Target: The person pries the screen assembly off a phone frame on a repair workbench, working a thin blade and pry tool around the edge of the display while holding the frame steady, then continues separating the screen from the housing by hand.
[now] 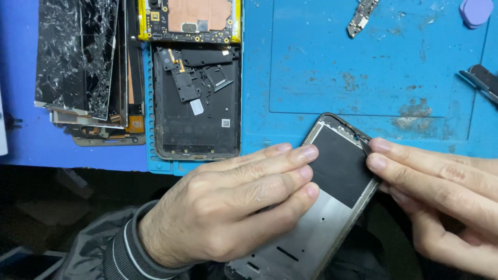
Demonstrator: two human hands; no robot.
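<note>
Pressing flat along one long side, the left hand (233, 207) lies with its fingers together on top of the phone frame (332, 186), which sits tilted at the near edge of the blue mat (373, 67), its lower end hanging off toward the person. The right hand (441, 197) has thumb and forefinger pinched together at the frame's upper right edge, seemingly on a thin dark strip there; whether anything is truly caught between them is hard to tell from here.

The frame looks light and thin, a bare metal plate with a black sheet over its upper half. I'd judge it stiff enough along the rim but easy to bend across the middle, so holding it by the long edges seems the safe grip.

Further back lie an open black phone back (197, 103), a circuit board (189, 21) above it, and a stack of cracked screens (78, 52) to the left.
</note>
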